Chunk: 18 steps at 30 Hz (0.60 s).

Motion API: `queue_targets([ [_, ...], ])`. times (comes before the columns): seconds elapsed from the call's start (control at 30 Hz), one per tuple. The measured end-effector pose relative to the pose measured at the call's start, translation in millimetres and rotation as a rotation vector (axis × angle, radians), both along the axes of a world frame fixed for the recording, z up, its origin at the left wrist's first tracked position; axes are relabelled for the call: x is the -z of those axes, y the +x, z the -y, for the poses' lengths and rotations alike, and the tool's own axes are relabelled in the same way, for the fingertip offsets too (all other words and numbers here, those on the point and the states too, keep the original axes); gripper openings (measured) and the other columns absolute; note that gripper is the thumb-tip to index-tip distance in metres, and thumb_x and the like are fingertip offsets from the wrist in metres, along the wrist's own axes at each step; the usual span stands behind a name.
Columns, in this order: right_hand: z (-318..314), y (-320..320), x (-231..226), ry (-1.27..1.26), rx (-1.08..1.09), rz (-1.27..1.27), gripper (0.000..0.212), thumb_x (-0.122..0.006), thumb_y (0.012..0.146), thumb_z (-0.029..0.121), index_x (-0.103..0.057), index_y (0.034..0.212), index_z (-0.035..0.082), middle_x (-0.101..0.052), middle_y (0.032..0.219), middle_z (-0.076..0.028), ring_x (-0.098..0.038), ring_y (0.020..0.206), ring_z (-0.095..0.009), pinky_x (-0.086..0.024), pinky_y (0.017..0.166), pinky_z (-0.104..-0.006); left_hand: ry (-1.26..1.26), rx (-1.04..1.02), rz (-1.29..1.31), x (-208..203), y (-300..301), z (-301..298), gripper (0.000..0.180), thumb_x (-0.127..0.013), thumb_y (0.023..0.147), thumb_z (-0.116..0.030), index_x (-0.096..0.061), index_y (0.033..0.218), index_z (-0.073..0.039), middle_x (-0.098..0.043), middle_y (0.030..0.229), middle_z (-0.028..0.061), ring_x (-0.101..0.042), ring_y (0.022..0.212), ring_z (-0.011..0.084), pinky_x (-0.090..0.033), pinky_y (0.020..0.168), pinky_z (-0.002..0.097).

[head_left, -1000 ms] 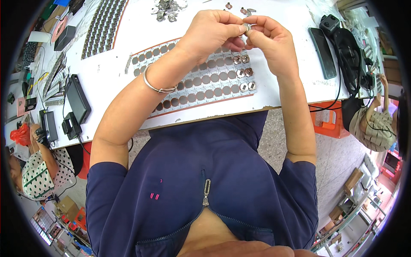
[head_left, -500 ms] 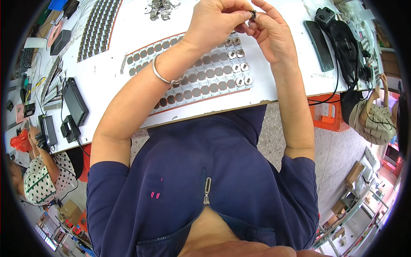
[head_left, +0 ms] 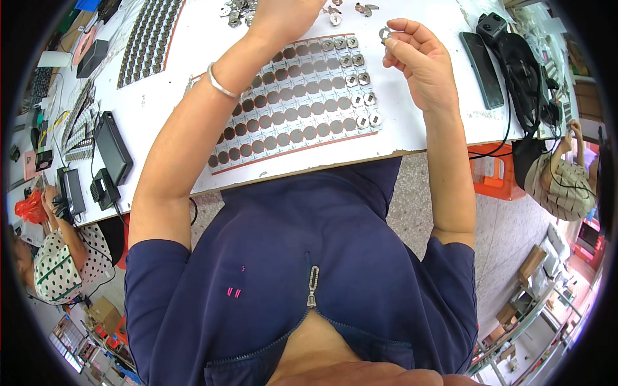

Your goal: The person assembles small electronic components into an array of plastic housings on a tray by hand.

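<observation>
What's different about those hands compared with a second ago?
The left hand has let go and moved left, away from the right hand, which alone now pinches a small metal piece. The panel of grey discs and the phone stayed put.

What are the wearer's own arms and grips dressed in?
Short, dark navy sleeves cover the upper arms. A slim silvery bracelet circles the left forearm; the right forearm is bare. No glove shows on the left grip, partly out of frame, or right grip.
</observation>
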State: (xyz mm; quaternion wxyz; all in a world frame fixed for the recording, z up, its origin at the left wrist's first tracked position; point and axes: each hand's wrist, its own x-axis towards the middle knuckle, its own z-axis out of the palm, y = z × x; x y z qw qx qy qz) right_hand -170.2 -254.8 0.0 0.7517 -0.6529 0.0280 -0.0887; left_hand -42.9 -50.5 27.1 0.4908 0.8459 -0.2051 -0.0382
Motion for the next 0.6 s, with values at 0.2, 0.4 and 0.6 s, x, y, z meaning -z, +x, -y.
queue_targets([
  [0.2, -27, -14, -20, -0.066, -0.089, 0.028, 0.023, -0.067, 0.092, 0.005, -0.068, 0.114, -0.002, -0.071, 0.092, -0.005, -0.064, 0.081, -0.009, -0.053, 0.072, -0.0228, -0.104, 0.361, -0.498, -28, -55, -9, 0.023, -0.066, 0.097, -0.024, -0.073, 0.093, -0.002, -0.062, 0.062, 0.0018, -0.054, 0.047, 0.0083, -0.042, 0.043, 0.0236],
  [0.4, -45, -19, -29, -0.188, 0.017, 0.054, 0.023, -0.068, 0.096, 0.010, -0.067, 0.115, -0.001, -0.071, 0.095, -0.006, -0.063, 0.079, -0.010, -0.052, 0.072, -0.0241, -0.419, 0.343, -0.697, -13, -60, -23, 0.019, -0.066, 0.098, -0.021, -0.071, 0.095, -0.003, -0.061, 0.062, 0.0005, -0.054, 0.048, 0.0076, -0.042, 0.043, 0.0195],
  [0.6, -46, -33, -33, -0.175, -0.007, 0.068, 0.017, -0.066, 0.099, 0.014, -0.067, 0.109, 0.000, -0.070, 0.095, -0.008, -0.065, 0.080, -0.011, -0.054, 0.073, -0.0257, -0.312, 0.273, -0.386, -32, -88, -39, 0.017, -0.065, 0.097, -0.015, -0.075, 0.092, -0.002, -0.067, 0.069, 0.0030, -0.061, 0.058, 0.0093, -0.045, 0.053, 0.0212],
])
